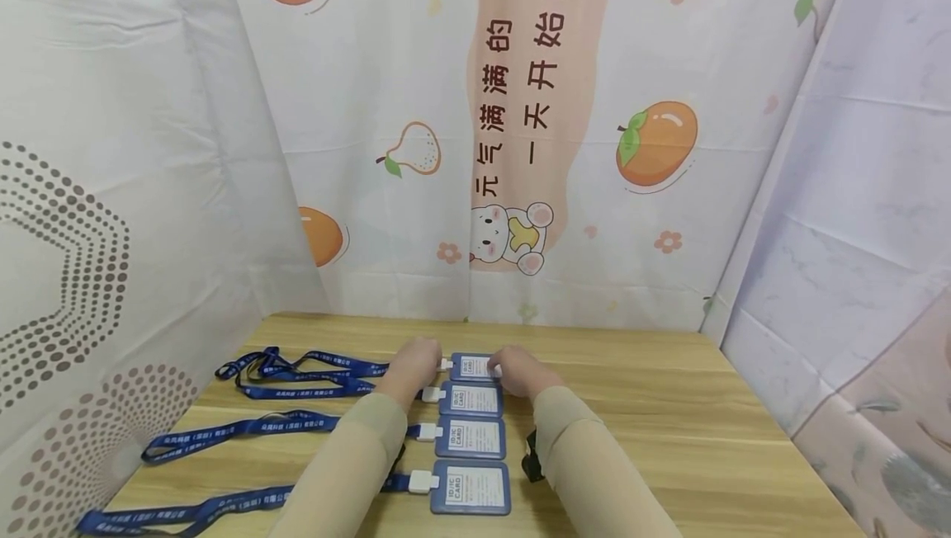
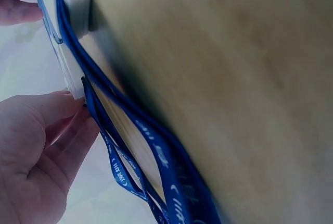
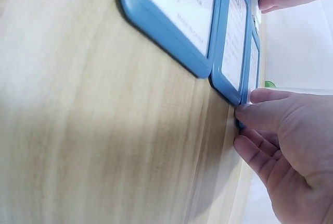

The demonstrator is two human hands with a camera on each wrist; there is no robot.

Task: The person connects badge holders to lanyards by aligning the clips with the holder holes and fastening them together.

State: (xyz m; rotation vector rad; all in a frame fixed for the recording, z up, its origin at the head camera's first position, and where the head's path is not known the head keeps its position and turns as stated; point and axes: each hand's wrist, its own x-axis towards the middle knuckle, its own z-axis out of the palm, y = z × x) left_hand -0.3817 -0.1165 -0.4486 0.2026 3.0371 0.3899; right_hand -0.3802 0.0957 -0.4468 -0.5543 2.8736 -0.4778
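Note:
Four blue card holders lie in a column on the wooden table. The farthest card holder [image 1: 468, 367] lies between the two hands. My left hand [image 1: 418, 363] pinches the white clip [image 2: 72, 70] at that holder's left end, thumb and fingertips at the clip's edge in the left wrist view. A blue lanyard [image 2: 156, 151] runs from the clip. On the other side, my right hand [image 1: 524, 373] pinches the holder's right edge; the right wrist view shows the thumb and fingers [image 3: 255, 151] at its corner. The second card holder [image 1: 471, 398] lies just in front.
Nearer me lie the third card holder [image 1: 471, 437] and the nearest card holder [image 1: 471, 488], their blue lanyards [image 1: 223, 436] stretching left. Lanyard loops [image 1: 271, 366] bunch at the table's back left. A printed curtain [image 1: 416, 216] hangs behind the table [image 1: 669, 422].

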